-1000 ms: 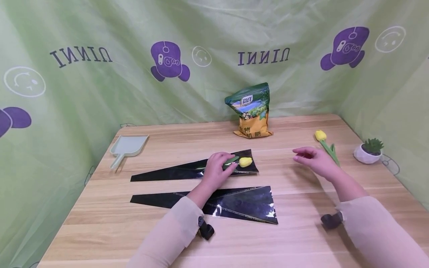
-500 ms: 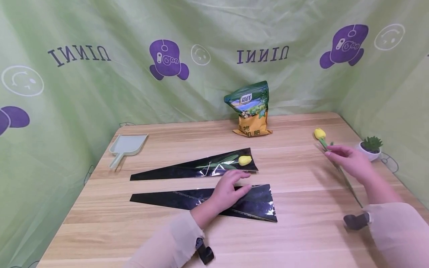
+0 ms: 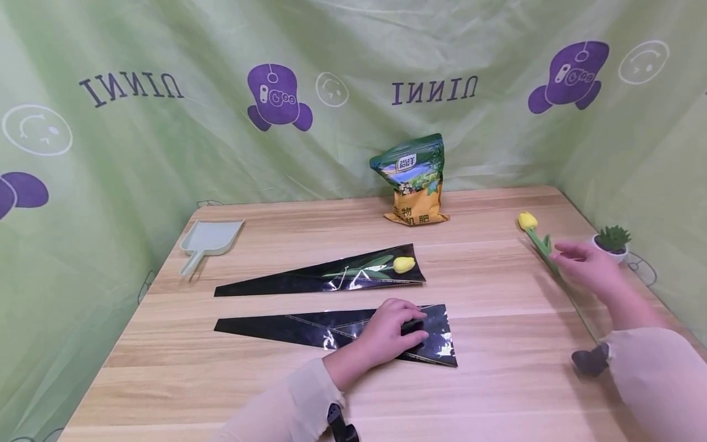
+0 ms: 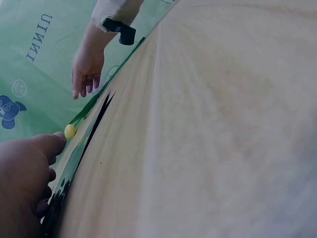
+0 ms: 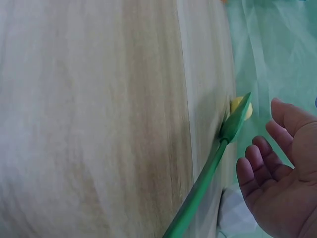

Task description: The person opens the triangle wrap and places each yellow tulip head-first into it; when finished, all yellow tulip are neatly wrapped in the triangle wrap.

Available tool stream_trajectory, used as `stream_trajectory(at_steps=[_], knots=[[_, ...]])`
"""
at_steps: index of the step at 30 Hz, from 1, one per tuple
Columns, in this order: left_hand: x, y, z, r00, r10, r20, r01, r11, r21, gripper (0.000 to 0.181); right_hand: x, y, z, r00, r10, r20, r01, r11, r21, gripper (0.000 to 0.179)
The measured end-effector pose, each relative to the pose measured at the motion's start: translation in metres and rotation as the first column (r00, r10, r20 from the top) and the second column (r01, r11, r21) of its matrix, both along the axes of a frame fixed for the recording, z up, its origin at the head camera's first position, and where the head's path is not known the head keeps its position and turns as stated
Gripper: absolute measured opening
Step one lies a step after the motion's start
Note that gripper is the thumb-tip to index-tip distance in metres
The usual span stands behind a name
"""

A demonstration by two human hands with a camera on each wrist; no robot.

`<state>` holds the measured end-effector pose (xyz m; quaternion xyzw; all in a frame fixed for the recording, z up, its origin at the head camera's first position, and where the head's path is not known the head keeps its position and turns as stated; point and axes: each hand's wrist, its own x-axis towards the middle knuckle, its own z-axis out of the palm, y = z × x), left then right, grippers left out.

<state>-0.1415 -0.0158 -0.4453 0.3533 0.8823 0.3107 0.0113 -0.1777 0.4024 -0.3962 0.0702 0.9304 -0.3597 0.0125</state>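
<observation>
My left hand (image 3: 389, 334) lies over the wide end of the nearer black flower sleeve (image 3: 265, 325), fingers loosely bent; whether they press on it is hard to tell. Behind it, a second black sleeve (image 3: 254, 287) with a clear front has a yellow tulip (image 3: 404, 264) inside, its bloom at the wide end. On the right, another yellow tulip (image 3: 527, 221) lies on the table with its long green stem (image 5: 198, 193) toward me. My right hand (image 3: 593, 270) hovers beside that stem; in the right wrist view its fingers are relaxed and apart from the stem.
A white pot with a green succulent (image 3: 613, 239) stands just beyond my right hand. At the back is an upright fertilizer bag (image 3: 417, 184). A pale dustpan (image 3: 212, 239) lies at the left edge of the wooden table (image 3: 166, 368). Green printed cloth surrounds the table.
My left hand has come off the tulip in the farther sleeve and moved toward me onto the nearer sleeve. My right hand has moved right, to beside the loose tulip's stem.
</observation>
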Motion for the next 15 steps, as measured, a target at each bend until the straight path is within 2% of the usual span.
stream_trajectory(at_steps=[4,8,15], knots=[[0.0,0.001,-0.001,0.998,-0.013,-0.061,0.009,0.998,-0.062,0.035,-0.001,0.003,-0.004,1.0,-0.003,0.021,0.003,1.0,0.004,0.065],[0.001,0.002,-0.002,0.994,-0.007,-0.105,-0.008,0.99,-0.14,0.035,-0.001,0.007,-0.009,0.998,0.015,0.062,-0.017,0.999,0.035,0.066],[0.001,0.001,0.0,0.992,0.021,-0.124,-0.045,0.98,-0.194,0.042,-0.002,0.01,-0.014,0.994,0.047,0.1,-0.058,0.993,0.104,0.065]])
